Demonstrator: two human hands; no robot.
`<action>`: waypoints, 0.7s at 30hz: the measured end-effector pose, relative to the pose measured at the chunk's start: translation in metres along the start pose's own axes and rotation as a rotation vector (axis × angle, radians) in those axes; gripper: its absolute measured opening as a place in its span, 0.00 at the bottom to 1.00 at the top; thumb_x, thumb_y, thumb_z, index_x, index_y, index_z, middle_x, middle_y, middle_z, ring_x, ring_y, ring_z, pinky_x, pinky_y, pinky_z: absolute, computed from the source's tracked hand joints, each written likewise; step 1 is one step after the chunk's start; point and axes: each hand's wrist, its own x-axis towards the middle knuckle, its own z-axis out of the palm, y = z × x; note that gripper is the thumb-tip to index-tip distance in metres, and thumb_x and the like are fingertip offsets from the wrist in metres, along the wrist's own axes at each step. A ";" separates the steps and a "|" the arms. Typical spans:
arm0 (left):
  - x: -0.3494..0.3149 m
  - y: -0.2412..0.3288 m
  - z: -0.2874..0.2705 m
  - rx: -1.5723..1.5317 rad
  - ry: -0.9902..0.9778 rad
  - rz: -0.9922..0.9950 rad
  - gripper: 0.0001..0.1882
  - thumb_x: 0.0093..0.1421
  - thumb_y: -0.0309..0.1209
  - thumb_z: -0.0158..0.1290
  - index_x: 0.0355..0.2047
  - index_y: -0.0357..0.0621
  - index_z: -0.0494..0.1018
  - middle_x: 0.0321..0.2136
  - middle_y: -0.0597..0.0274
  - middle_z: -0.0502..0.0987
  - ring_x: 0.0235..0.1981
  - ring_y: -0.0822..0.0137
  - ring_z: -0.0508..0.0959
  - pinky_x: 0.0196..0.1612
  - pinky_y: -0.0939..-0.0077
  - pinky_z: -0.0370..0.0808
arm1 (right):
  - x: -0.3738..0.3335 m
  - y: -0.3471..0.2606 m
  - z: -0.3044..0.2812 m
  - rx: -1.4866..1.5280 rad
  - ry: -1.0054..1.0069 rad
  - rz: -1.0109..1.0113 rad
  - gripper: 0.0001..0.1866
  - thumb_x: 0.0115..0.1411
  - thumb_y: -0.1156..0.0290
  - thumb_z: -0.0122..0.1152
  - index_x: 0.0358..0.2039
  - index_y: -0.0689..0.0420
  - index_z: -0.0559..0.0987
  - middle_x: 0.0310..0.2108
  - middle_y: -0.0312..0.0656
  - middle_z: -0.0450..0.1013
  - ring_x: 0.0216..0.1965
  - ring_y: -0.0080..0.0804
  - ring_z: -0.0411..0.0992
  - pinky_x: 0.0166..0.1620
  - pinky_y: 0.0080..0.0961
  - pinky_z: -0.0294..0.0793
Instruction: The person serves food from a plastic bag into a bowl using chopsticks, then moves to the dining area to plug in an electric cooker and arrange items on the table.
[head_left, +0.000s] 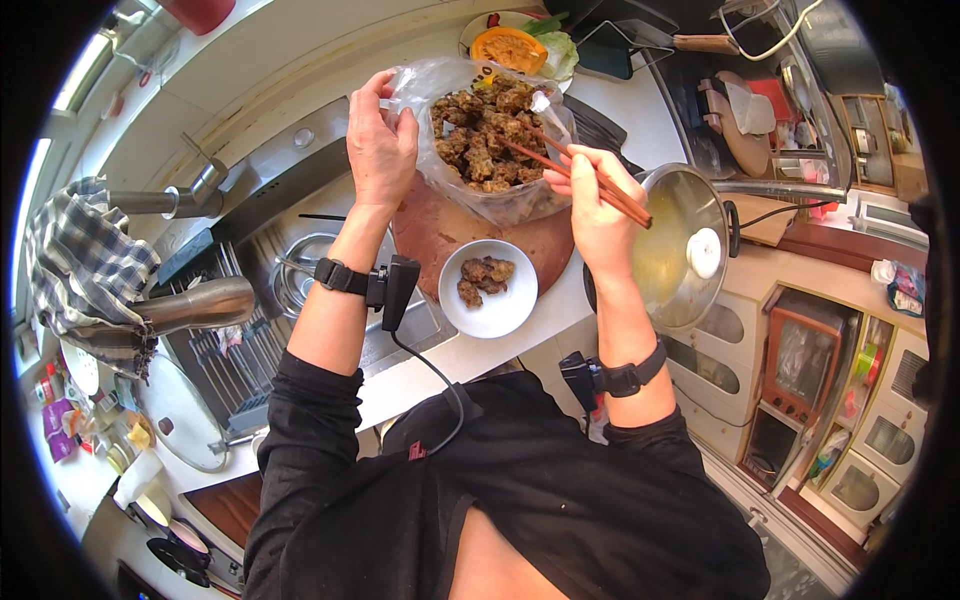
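Brown fried, battered chunks (480,145), heaped in a clear plastic bag (515,208) at the far side of a round brown cutting board (425,240). Head view: left hand (385,150) pinches the bag's near-left rim between thumb and fingers, mouth open. Right hand (605,205) grips reddish-brown chopsticks (634,211), tips among the chunks; can't tell if they clasp one. White bowl (500,322), nearer the body, has a few fried pieces (487,275) in it. Glass lid (665,250) with white knob beside right hand. Handling, judged: chunks light, rough, probably greasy, crust may crumble; take one across its thick middle, light squeeze. Bag thin, floppy, slippery; hold by rim. Bowl stiff, likely breakable.
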 end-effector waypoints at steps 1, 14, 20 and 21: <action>-0.001 -0.001 -0.001 -0.010 -0.007 -0.022 0.22 0.53 0.21 0.53 0.50 0.41 0.67 0.41 0.56 0.71 0.25 0.67 0.72 0.34 0.73 0.73 | 0.000 -0.003 -0.002 0.029 0.013 -0.003 0.10 0.64 0.76 0.50 0.40 0.69 0.76 0.32 0.49 0.77 0.31 0.32 0.80 0.33 0.21 0.80; -0.005 -0.003 0.003 -0.056 -0.128 -0.089 0.15 0.58 0.31 0.56 0.46 0.41 0.75 0.27 0.70 0.77 0.23 0.80 0.68 0.28 0.83 0.68 | -0.049 -0.052 -0.076 0.120 -0.586 0.455 0.10 0.64 0.74 0.50 0.39 0.68 0.76 0.34 0.48 0.77 0.30 0.33 0.79 0.33 0.23 0.80; -0.001 0.004 -0.001 -0.076 -0.129 -0.072 0.16 0.59 0.32 0.54 0.47 0.43 0.75 0.27 0.67 0.79 0.27 0.78 0.73 0.33 0.81 0.70 | -0.036 -0.057 -0.064 0.294 -0.288 0.235 0.13 0.64 0.73 0.47 0.42 0.70 0.75 0.35 0.52 0.77 0.31 0.35 0.79 0.35 0.25 0.81; 0.000 0.005 -0.002 -0.101 -0.148 -0.100 0.16 0.59 0.32 0.54 0.48 0.43 0.75 0.27 0.66 0.79 0.28 0.77 0.73 0.35 0.80 0.70 | -0.031 -0.057 -0.056 0.296 -0.208 0.180 0.12 0.65 0.73 0.48 0.41 0.69 0.75 0.35 0.51 0.77 0.32 0.34 0.79 0.35 0.24 0.80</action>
